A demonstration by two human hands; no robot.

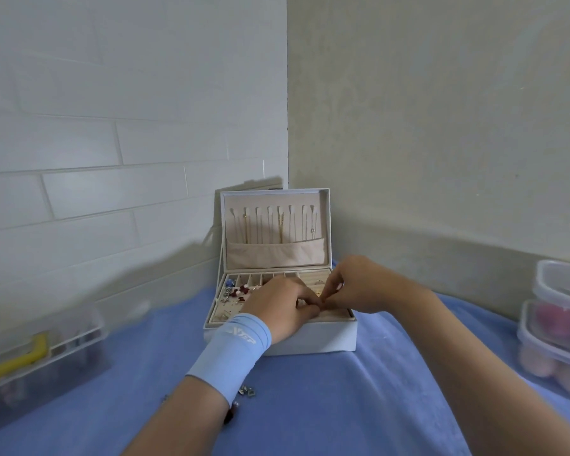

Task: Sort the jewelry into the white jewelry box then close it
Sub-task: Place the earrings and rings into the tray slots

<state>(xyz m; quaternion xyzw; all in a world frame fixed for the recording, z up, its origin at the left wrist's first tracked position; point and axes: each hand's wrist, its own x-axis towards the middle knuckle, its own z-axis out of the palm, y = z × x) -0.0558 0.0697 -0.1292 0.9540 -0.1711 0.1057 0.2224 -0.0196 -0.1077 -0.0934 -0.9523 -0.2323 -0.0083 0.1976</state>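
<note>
From the head camera, your two hands meet over the open box point(313, 340), which sits on the blue-covered counter point(343, 406) in the corner straight ahead of you. Your left hand point(277, 307) lies over the front middle of the tray with its fingers curled inward. Your right hand point(362, 287) comes in from the other side, fingers bent, and its tips touch those of the left. Whatever sits between the fingertips is too small and too covered to make out, so you cannot tell whether either hand has hold of a piece.

Behind your hands the lid point(273, 199) stands upright, with necklaces point(280, 225) hanging inside it. Just left of your left hand, red earrings point(241, 291) lie in the tray's compartments. Under your left forearm, near the wristband point(236, 352), a few loose pieces point(247, 391) rest on the counter. Clear tubs point(553, 327) stand well to the right of your right hand, and another tub point(43, 357) well to the left.
</note>
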